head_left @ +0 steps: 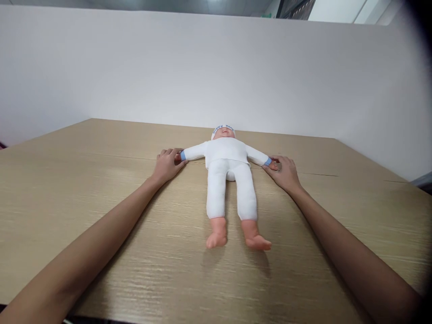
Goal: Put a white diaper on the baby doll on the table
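Observation:
A baby doll (227,153) lies on its back on the wooden table, its head away from me and its bare feet towards me. It wears a white top and trousers with blue cuffs, and a white cap (218,130) with blue lettering. Both its arms are stretched out sideways. My left hand (168,164) is closed around the doll's hand at the left cuff. On the other side, my right hand (284,172) grips the doll's other hand, thumb below and fingers above. The doll's hands are partly hidden by my fingers.
The light wood table (141,274) runs back to a white partition (216,67) behind the doll's head. Thin seams cross the tabletop beside the doll. A dark object (423,181) shows at the far right edge.

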